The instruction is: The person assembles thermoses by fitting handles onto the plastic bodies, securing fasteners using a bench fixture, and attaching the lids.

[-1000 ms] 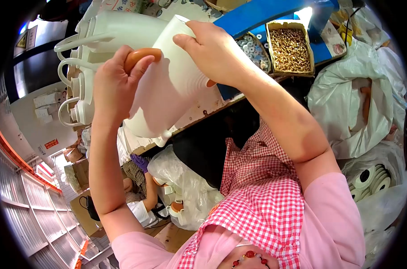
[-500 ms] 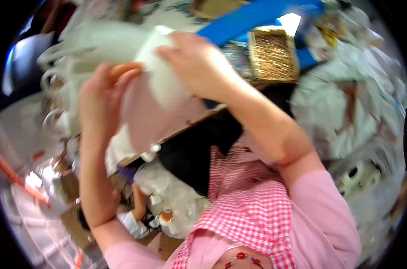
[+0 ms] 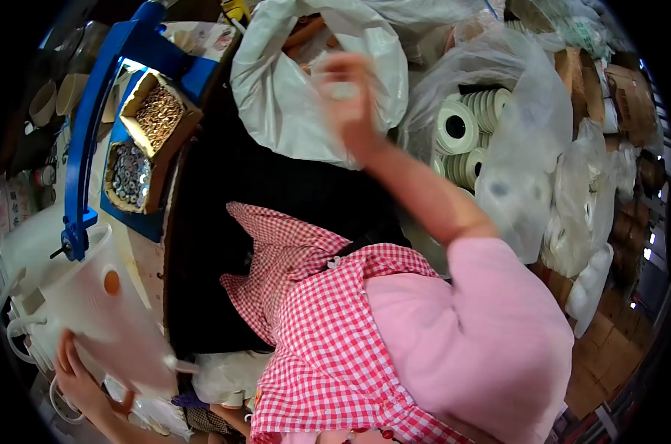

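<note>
A white cylindrical container [image 3: 117,325] leans at the lower left, a small spout near its lower end and an orange-brown oval [image 3: 112,282] on its side. My left hand [image 3: 80,381] grips its lower left side, with the thumb in shadow. Over the opening of a white plastic bag [image 3: 265,111] is my right hand [image 3: 349,103], smeared by motion; whether its fingers hold anything cannot be made out. Orange-brown pieces [image 3: 304,33] lie inside that bag.
A blue arm-like frame [image 3: 84,140] reaches over the container's top. Beside it stand a box of brass-coloured fasteners [image 3: 156,117] and a box of grey washers [image 3: 128,176]. Clear bags hold white ringed parts [image 3: 457,127] at the upper right. White handled containers [image 3: 25,296] stand far left.
The view has swung to the right. My right hand has left the container and moved to the white bag. My left hand has shifted from the orange-brown piece to the container's lower side.
</note>
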`<state>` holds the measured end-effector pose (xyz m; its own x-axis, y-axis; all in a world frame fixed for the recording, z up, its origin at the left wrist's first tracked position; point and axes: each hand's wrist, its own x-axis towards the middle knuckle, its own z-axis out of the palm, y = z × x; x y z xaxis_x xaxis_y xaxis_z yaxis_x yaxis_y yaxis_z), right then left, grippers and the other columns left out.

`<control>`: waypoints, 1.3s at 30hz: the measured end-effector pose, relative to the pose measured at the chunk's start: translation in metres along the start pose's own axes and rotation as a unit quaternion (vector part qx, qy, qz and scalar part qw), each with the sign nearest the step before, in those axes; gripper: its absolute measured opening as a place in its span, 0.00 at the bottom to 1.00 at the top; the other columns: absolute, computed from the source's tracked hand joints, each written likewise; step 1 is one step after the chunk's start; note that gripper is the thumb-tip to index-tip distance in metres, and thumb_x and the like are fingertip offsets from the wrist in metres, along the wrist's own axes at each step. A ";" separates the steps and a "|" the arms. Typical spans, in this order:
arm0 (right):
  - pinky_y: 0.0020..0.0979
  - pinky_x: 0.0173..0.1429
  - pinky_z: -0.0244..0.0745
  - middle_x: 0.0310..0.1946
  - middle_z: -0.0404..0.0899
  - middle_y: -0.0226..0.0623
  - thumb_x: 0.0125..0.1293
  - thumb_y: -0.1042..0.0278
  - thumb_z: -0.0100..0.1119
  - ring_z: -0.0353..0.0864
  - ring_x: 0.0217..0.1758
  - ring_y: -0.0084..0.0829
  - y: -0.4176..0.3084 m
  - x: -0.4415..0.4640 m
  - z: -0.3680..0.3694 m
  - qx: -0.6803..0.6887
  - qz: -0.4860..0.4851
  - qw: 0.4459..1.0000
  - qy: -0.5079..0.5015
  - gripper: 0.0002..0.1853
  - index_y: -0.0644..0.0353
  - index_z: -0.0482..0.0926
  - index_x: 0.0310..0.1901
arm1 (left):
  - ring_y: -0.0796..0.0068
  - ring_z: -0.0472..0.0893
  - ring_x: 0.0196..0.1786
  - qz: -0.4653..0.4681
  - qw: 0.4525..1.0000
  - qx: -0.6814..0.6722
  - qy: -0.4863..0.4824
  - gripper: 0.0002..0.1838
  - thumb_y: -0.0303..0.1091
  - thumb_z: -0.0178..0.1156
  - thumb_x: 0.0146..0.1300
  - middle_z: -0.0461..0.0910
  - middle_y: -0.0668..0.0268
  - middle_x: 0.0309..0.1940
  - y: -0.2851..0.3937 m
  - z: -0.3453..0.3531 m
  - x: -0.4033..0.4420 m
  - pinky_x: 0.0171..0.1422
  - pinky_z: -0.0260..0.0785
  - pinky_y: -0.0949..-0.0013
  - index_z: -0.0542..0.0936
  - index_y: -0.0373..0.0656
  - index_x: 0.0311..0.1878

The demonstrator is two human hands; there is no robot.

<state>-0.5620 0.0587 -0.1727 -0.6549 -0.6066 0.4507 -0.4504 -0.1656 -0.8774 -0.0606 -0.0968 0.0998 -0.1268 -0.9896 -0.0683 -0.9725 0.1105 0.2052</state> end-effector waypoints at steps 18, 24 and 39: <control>0.48 0.57 0.83 0.48 0.81 0.40 0.64 0.59 0.60 0.82 0.53 0.41 0.167 -0.128 -0.397 0.187 0.645 0.697 0.250 0.18 0.57 0.78 0.53 | 0.88 0.66 0.25 -0.032 0.911 -0.410 0.004 0.14 0.31 0.62 0.70 0.71 0.75 0.31 0.140 0.174 -0.148 0.31 0.62 0.82 0.75 0.36 0.55; 0.41 0.67 0.78 0.55 0.82 0.45 0.60 0.79 0.62 0.82 0.58 0.41 0.093 -0.054 -0.356 0.384 0.443 0.794 0.158 0.18 0.68 0.77 0.53 | 0.85 0.75 0.23 -0.069 0.852 -0.514 -0.065 0.29 0.31 0.58 0.70 0.77 0.71 0.28 0.095 0.191 -0.153 0.29 0.69 0.80 0.66 0.36 0.72; 0.35 0.47 0.75 0.43 0.79 0.40 0.45 0.42 0.79 0.78 0.44 0.38 -0.166 0.067 0.049 0.039 -0.320 0.814 -0.483 0.41 0.64 0.84 0.57 | 0.63 0.80 0.63 0.008 0.846 -0.532 -0.045 0.23 0.30 0.65 0.58 0.76 0.49 0.67 0.093 0.168 -0.167 0.69 0.68 0.63 0.80 0.32 0.57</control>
<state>-0.5012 0.0074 -0.0054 0.4991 -0.6990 0.5122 -0.4476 -0.7141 -0.5383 -0.1629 0.0944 -0.0333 -0.2001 -0.9722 -0.1216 -0.2503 -0.0692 0.9657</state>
